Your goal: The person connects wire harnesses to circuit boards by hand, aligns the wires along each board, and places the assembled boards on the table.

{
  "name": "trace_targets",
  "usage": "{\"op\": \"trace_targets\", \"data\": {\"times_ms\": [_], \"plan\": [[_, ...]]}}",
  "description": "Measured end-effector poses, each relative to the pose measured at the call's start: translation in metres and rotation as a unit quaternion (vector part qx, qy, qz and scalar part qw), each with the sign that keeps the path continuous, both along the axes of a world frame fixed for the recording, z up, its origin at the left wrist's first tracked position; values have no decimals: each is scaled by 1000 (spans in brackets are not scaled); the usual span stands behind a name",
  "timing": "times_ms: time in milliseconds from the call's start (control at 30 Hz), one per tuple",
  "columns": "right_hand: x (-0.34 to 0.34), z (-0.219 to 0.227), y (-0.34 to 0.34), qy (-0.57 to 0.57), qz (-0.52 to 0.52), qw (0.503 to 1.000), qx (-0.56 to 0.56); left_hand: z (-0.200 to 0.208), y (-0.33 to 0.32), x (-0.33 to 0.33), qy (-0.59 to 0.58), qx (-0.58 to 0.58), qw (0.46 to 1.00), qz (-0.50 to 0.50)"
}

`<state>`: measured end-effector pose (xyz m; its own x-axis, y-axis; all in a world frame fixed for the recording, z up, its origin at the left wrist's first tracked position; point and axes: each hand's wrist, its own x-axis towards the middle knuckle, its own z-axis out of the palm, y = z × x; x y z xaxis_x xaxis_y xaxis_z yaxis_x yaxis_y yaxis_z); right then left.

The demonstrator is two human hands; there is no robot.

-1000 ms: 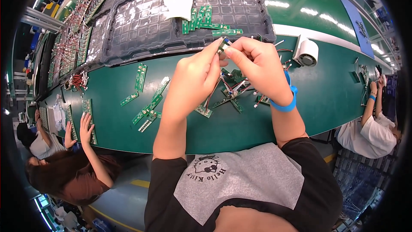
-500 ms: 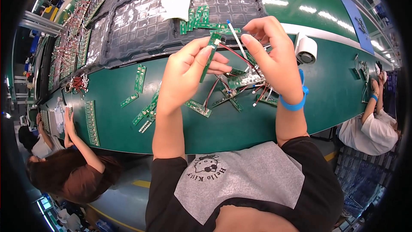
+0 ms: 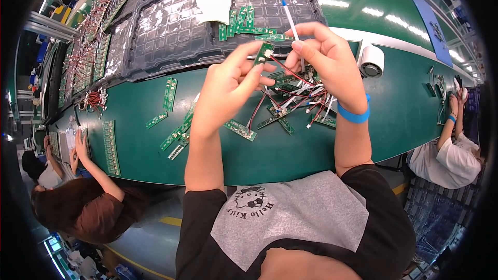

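My left hand point(image 3: 223, 93) grips a narrow green circuit board point(image 3: 265, 52) between thumb and fingers. From the white connector on that board a red-and-black wire point(image 3: 284, 66) runs down toward my right hand. Pinched between thumb and fingers of my right hand point(image 3: 336, 67) is a white flat ribbon cable point(image 3: 289, 19) with a blue end pointing up. Under both hands lies a heap of wired circuit boards point(image 3: 275, 115), with red, black and white leads tangled together; my right hand hides part of it.
Loose boards point(image 3: 168, 93) lie left on the green table point(image 3: 249, 163). Behind stand black plastic trays point(image 3: 171, 23) with a white glove point(image 3: 215, 1) and several boards. A white cylindrical device point(image 3: 372, 61) is at right. Co-workers sit either side, one person's hand point(image 3: 81, 144) at left.
The ribbon cable has risen and now stands more upright in my right hand, whose fingers have closed on it. My left hand has tilted the circuit board and shifted it slightly right.
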<state>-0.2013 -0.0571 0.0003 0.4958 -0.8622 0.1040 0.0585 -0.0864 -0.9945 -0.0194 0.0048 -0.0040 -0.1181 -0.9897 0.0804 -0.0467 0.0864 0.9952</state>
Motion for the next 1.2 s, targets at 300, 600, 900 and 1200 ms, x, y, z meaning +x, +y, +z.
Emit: {"op": "trace_targets", "data": {"times_ms": [300,600,900,1200], "plan": [[-3,0,-6,-32,-26,999,-11,-5,-7,7,-364,-348,851,146],[4,-2,5,-8,58,998,-37,-1,-3,5,86,-74,990,84],[7,5,14,12,62,998,-16,-5,-7,16,222,-43,973,-39],[11,2,17,-11,29,999,-25,-6,-6,13,237,-42,969,-50]]}}
